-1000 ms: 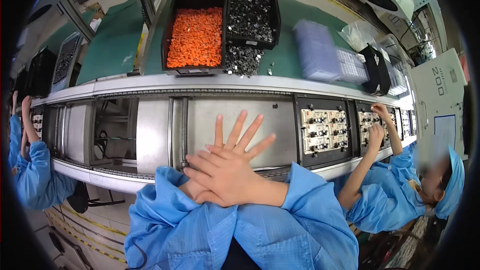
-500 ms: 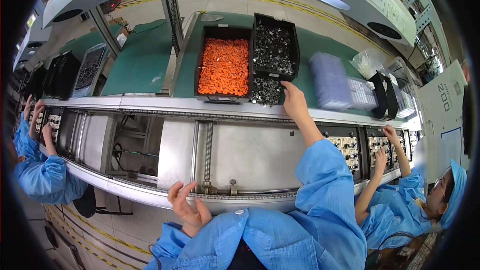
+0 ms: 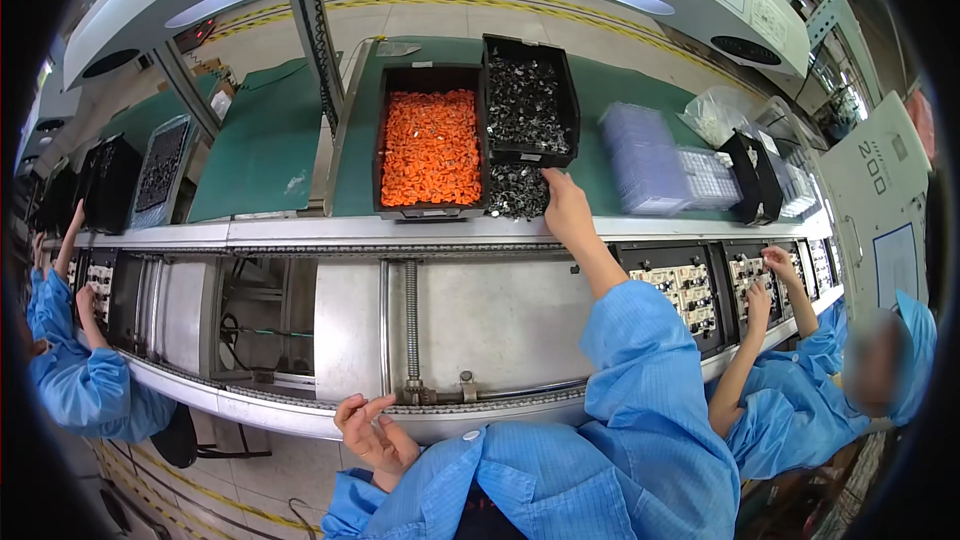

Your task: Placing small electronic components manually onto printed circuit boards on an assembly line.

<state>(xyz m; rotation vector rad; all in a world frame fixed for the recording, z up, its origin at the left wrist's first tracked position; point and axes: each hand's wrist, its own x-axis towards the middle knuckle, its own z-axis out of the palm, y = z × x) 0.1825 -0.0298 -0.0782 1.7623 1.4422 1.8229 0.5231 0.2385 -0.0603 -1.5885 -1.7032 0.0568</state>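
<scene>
My right hand (image 3: 568,210) reaches across the line to a pile of small black parts (image 3: 518,190) at the mouth of a black bin (image 3: 530,156). Its fingers are drawn together at the pile's right edge; whatever they pinch is hidden. Left of that bin stands another black bin (image 3: 381,175) full of small orange parts (image 3: 432,148). My left hand (image 3: 378,440) hovers by the near rail, palm partly up, fingers loosely bent and apart, with nothing in it.
A metal conveyor line (image 3: 480,325) runs between me and the green bench (image 3: 340,180). Fixtures with pale parts (image 3: 675,295) sit on it at right. Clear plastic trays (image 3: 640,160) are stacked on the bench. Co-workers work at right (image 3: 790,400) and left (image 3: 95,380).
The whole view has shifted slightly. My right hand stays at the black parts, its fingertips a little nearer the pile. The left co-worker's hand has reached farther forward.
</scene>
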